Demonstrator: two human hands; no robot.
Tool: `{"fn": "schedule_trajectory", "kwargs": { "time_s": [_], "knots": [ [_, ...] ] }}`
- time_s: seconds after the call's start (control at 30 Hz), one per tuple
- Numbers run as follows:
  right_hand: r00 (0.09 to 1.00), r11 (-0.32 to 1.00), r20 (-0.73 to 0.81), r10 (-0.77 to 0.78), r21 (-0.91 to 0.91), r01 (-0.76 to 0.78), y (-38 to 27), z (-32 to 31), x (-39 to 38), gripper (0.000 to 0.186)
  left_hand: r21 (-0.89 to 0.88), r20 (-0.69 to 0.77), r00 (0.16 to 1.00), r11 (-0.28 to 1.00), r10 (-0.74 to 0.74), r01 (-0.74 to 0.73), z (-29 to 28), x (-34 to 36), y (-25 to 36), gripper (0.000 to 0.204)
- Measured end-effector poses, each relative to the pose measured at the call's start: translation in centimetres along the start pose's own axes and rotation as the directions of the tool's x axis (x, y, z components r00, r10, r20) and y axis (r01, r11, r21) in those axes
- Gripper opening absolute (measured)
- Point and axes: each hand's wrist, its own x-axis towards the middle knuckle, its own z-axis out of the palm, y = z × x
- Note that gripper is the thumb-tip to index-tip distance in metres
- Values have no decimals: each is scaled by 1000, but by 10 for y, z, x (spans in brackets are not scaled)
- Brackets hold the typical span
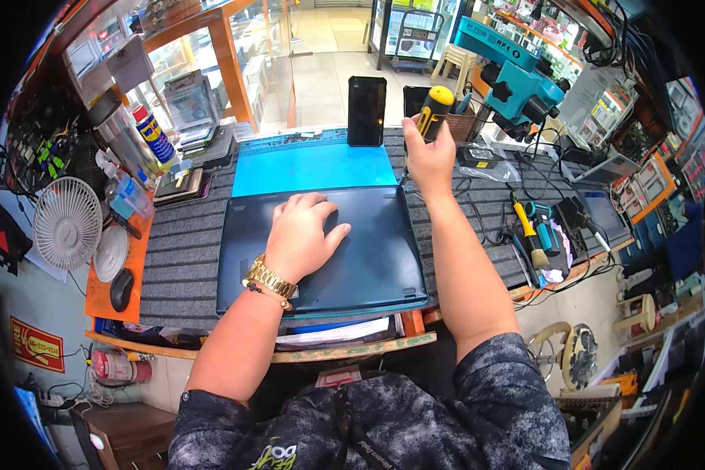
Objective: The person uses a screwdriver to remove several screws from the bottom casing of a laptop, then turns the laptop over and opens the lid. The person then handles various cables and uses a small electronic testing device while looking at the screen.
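Observation:
My left hand [301,235], with a gold watch on the wrist, rests palm down on a closed dark laptop [368,254], its fingers loosely bent and apart. The laptop lies on a grey ribbed mat, at the front of a blue work mat [305,168]. My right hand [428,160] is raised beyond the laptop's back right corner, gripping a yellow-and-black screwdriver [432,110] by its handle; its lower end is mostly hidden. A black phone [366,110] stands upright at the back of the blue mat, left of that hand.
At left are a white fan [66,222], spray can [151,135], bottles and black mouse [121,290]. At right stand a teal microscope [517,98], tools [525,219] and cables. A glass-fronted partition [239,74] is behind the bench; a stool [580,352] stands below right.

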Motion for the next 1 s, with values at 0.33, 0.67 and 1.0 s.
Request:
{"fn": "schedule_trajectory", "kwargs": {
  "time_s": [0.33,0.67,1.0],
  "knots": [
    [950,809,21,311,519,-276,-47,21,-28,29,-474,-266,963,874,-26,-107,5,10,5,27],
    [919,801,35,392,479,-359,-52,51,-55,34,-395,-315,949,910,-7,-124,5,12,3,9],
    [905,764,-14,426,541,-351,-57,40,-45,34,-696,-67,926,682,-371,223,2,14,-4,20]
  ]
}}
